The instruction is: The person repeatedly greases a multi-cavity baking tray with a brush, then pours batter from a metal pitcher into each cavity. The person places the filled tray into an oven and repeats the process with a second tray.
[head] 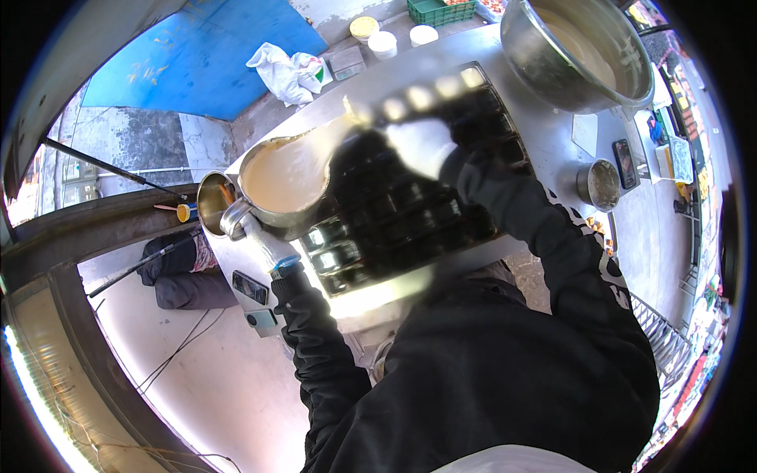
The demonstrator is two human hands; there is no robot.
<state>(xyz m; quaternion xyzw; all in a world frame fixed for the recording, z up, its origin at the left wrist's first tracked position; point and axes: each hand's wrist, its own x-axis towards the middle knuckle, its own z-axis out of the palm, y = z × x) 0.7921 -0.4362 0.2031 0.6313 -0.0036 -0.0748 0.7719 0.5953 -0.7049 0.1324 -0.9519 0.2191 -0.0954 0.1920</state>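
Observation:
A dark metal baking tray of square cups (408, 201) lies on the steel table (547, 139). Several cups along its far row hold pale batter. At the tray's left, my gloved left hand (260, 242) grips the handle of a steel pitcher (284, 220), which is tilted and holds creamy batter (281, 177). Batter reaches the pitcher's lip near the tray's far left corner. My right hand (421, 145), in a white glove and blurred, is above the far part of the tray. Whether its fingers hold anything cannot be made out.
A large steel bowl of batter (520, 56) stands far right, with a small steel pot (598, 184) and a phone (624, 162) nearer. Left are a steel container (207, 204) and another phone (250, 288). White tubs (382, 45) and a green crate (434, 15) stand beyond the table.

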